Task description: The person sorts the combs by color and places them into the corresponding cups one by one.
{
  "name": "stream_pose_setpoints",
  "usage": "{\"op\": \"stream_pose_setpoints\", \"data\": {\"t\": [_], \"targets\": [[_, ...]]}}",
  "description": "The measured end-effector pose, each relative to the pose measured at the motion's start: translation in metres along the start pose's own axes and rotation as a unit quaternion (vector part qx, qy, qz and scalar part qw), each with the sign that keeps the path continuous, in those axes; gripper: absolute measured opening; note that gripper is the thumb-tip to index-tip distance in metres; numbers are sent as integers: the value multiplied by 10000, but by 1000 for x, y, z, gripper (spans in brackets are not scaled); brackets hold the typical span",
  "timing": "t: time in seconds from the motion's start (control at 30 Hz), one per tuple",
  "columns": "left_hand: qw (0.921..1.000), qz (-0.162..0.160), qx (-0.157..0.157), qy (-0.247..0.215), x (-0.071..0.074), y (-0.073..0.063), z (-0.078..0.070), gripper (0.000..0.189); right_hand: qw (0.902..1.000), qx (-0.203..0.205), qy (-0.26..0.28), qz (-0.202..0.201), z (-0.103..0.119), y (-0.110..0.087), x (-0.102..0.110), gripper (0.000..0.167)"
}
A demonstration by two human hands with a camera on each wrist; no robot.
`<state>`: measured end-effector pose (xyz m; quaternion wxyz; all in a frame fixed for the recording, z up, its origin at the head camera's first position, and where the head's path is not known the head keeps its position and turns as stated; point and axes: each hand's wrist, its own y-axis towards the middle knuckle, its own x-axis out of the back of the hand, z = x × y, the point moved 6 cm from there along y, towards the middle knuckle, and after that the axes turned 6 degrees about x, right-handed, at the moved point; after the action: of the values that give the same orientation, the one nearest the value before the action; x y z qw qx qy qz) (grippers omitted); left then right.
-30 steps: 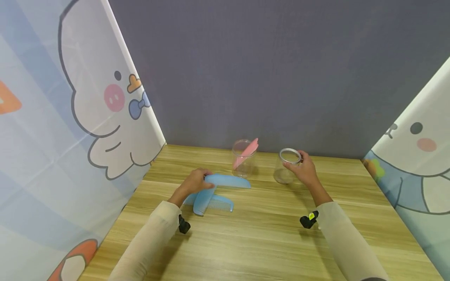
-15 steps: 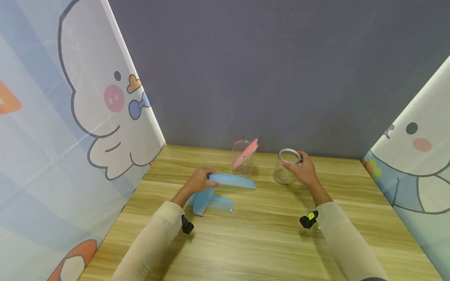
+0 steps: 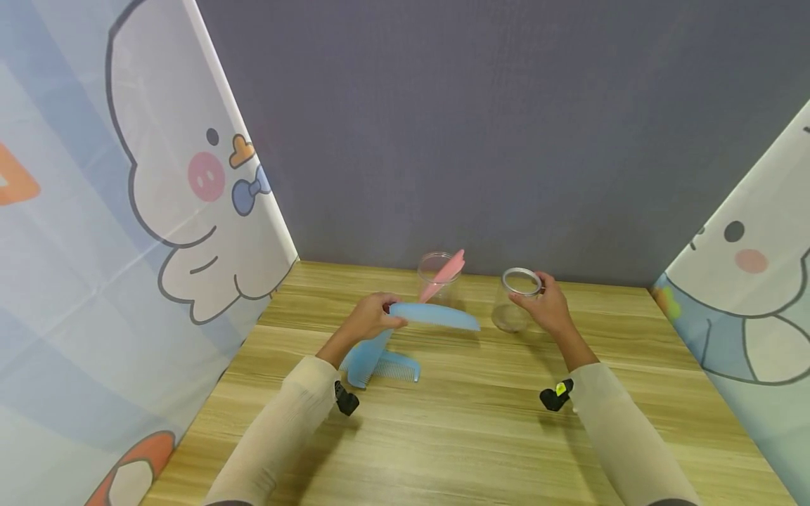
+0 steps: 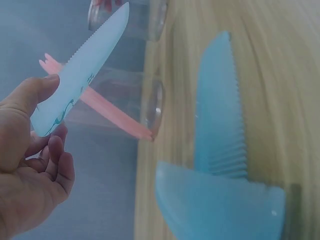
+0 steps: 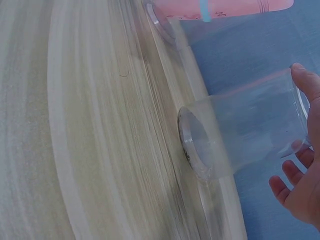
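My left hand (image 3: 372, 318) pinches one end of a light blue comb (image 3: 439, 315) between thumb and fingers. The left wrist view shows it tilted, teeth along one edge and printing on its face. Below that hand, two more blue combs lie crossed on the table, one (image 3: 368, 362) over the other (image 3: 401, 367). My right hand (image 3: 548, 305) grips a clear jar (image 3: 508, 318) near its silver rim. Left of it stands another clear jar (image 3: 422, 274), with a flat pink piece with a notched end (image 3: 448, 269) leaning out. In the head view the held comb overlaps this jar's lower part.
The wood-grain table (image 3: 481, 436) ends at a dark grey backdrop (image 3: 474, 140) close behind the jars. Cartoon-printed cloths hang at the left (image 3: 158, 281) and right (image 3: 747, 330) sides.
My left hand has moved to the right and slightly up with the blue comb, off the crossed combs and closer to the jars. The right hand and its jar stay in place.
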<state>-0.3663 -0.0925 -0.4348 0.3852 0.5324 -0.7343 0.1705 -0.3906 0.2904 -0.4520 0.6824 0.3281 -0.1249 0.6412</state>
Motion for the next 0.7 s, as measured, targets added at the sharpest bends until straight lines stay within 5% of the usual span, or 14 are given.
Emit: {"op": "stream_pose_setpoints", "data": {"t": [0.17,0.7], "targets": [[9997,-69,-32,-221,2,8,-12,28,10000,10,37,-3,0,0,0,89],[9985,-213,199,-457,6,31,-52,46,10000,27,48,-68,1,0,0,85]]}}
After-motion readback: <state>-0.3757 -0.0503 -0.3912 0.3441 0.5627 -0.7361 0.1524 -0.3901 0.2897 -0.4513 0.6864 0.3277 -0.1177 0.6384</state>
